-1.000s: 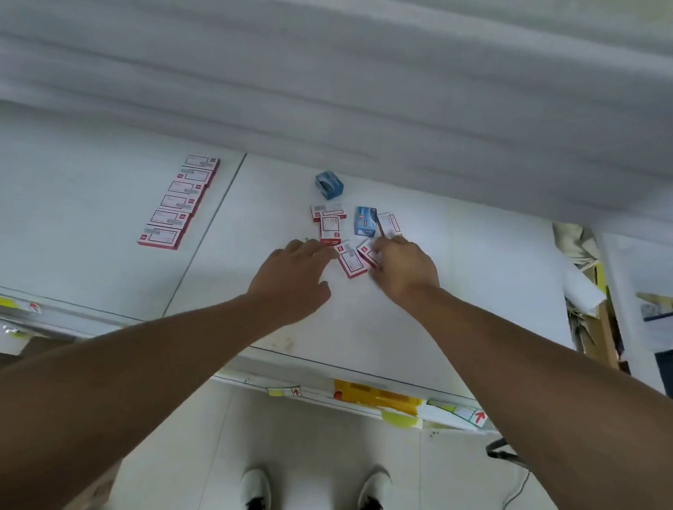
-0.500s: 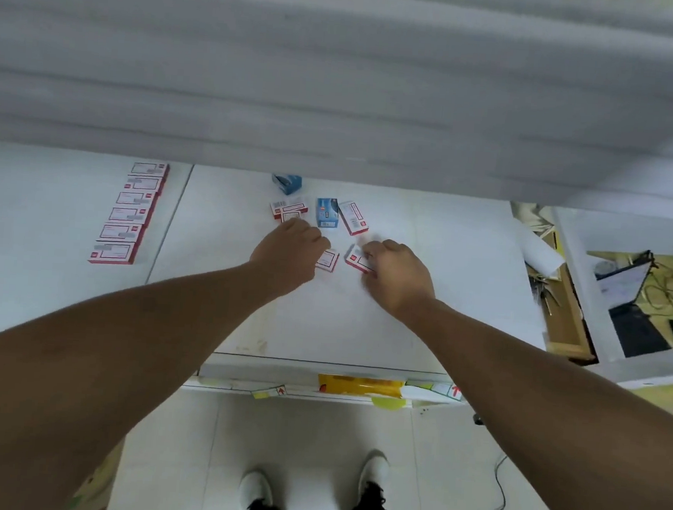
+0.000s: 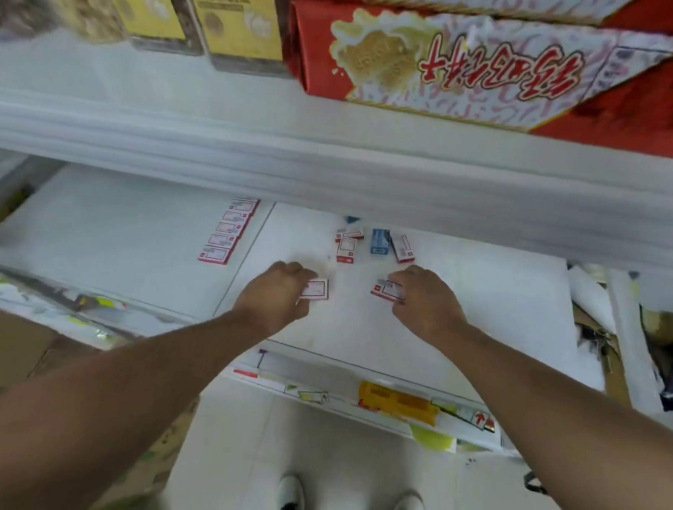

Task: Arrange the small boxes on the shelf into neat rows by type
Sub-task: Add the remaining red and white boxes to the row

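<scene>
— Boxes first: where are the ones being handled?
— Nearest the shelf's (image 3: 482, 305) front edge. The left hand (image 3: 274, 294) pinches one small red-and-white box (image 3: 315, 289) by its left end, fingers curled round it. The right hand (image 3: 423, 300) grips a second red-and-white box (image 3: 387, 290) the same way. Whether either box rests on the shelf or is lifted, I cannot tell.
— And behind them?
— A loose cluster toward the back edge: an upright red-and-white carton (image 3: 346, 250), another lying crosswise (image 3: 350, 234) at its far end, a blue box (image 3: 380, 242) just right of those, then a tilted red-and-white one (image 3: 402, 248). A darker blue box (image 3: 352, 219) peeks from under the upper shelf's lip.
— Anything sorted?
— On the left panel, a neat overlapping row of red-and-white boxes (image 3: 228, 231) runs front to back beside the seam.
</scene>
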{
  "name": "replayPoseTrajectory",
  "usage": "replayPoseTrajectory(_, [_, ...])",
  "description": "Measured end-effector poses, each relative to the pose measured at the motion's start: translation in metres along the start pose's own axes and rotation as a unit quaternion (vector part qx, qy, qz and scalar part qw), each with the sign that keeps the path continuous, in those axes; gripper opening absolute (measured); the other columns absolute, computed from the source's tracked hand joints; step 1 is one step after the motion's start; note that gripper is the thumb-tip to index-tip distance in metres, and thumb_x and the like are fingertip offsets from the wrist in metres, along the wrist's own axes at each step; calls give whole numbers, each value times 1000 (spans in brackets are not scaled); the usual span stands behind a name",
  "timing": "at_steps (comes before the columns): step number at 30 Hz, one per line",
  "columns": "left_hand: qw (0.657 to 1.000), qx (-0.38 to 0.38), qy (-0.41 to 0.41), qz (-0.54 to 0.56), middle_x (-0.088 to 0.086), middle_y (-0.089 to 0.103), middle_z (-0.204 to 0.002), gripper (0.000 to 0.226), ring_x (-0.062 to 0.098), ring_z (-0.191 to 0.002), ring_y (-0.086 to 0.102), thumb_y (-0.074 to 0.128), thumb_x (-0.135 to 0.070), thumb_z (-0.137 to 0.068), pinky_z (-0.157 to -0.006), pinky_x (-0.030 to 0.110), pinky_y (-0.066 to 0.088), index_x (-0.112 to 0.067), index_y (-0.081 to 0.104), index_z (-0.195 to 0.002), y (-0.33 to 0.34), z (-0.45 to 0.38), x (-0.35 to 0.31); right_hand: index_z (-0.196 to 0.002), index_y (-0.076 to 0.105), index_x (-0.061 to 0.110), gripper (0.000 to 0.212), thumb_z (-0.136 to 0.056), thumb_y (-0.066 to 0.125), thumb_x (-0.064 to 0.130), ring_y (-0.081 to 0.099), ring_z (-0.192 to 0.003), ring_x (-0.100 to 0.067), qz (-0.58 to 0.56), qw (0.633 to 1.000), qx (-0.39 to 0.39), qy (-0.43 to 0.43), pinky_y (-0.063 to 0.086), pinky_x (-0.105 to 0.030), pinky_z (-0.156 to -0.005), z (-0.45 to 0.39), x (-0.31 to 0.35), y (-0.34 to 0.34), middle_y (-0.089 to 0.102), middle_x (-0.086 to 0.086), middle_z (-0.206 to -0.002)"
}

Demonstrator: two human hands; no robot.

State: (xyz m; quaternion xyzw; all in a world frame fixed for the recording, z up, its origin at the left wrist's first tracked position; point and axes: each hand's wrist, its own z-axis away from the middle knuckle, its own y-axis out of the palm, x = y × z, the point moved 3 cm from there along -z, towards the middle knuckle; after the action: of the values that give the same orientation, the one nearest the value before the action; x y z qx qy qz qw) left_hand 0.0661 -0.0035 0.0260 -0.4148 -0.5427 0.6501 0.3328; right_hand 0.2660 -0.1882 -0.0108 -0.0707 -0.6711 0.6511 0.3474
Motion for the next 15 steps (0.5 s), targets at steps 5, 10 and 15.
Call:
replayPoseTrajectory(5, [997,-22,-76,16,2,70,-119,48,26,-109,61,74,-27,-88,-85,42,59,-23,66,-135,-14,55,14,-136,64,23,50,-87,71,22,59,-106,-18,-35,998,5,-58,56,-41,-89,9,29,9,64,4,-119])
replayPoseTrajectory(10, [994,-32,-105,17,3,71,-113,46,27,-104,62,75,-25,-85,-80,40,59,-23,68,-130,-27,97,35,-136,64,25,49,-88,75,22,58,-100,-13,-39,995,6,-91,58,-35,-82,20,68,10,64,7,-116])
replayPoseTrajectory(15, [993,-54,-98,26,3,70,-112,47,28,-104,61,76,-26,-85,-77,38,57,-23,68,-131,-40,131,67,-138,63,26,51,-89,75,21,59,-105,-15,-21,994,0,-107,55,-33,-89,30,114,10,65,5,-123])
